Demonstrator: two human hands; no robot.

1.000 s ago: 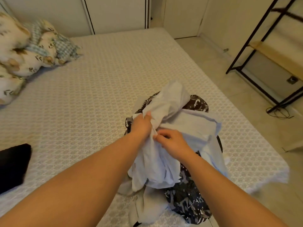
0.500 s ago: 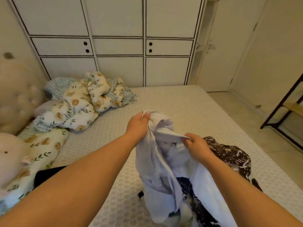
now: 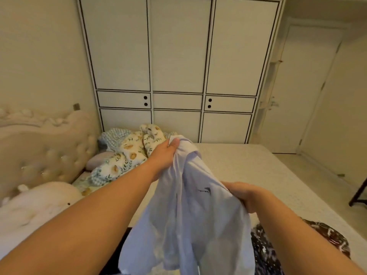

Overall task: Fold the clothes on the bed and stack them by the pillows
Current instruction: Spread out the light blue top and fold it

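- The left hand is raised above the bed, its grip closed on a bunched top edge of a pale lavender shirt, thumb pressed on the fabric.
- The right hand sits lower and to the right, its grip closed on another edge of the same shirt, fingers curled into the cloth.
- The shirt hangs between the two hands, lifted off the mattress and draping down toward the bottom edge of the view; a small dark logo shows on it near the right hand.
- A dark patterned garment with white specks lies crumpled on the bed at lower right, partly hidden behind the right forearm and the hanging shirt.
- A black item lies on the bed below the left forearm, mostly covered by the shirt.
- Floral pillows and bedding are heaped at the far left of the bed, beside a tufted headboard.
- A cream plush toy rests at near left.
- A white wardrobe with dark trim stands behind the bed, and a door is to its right.
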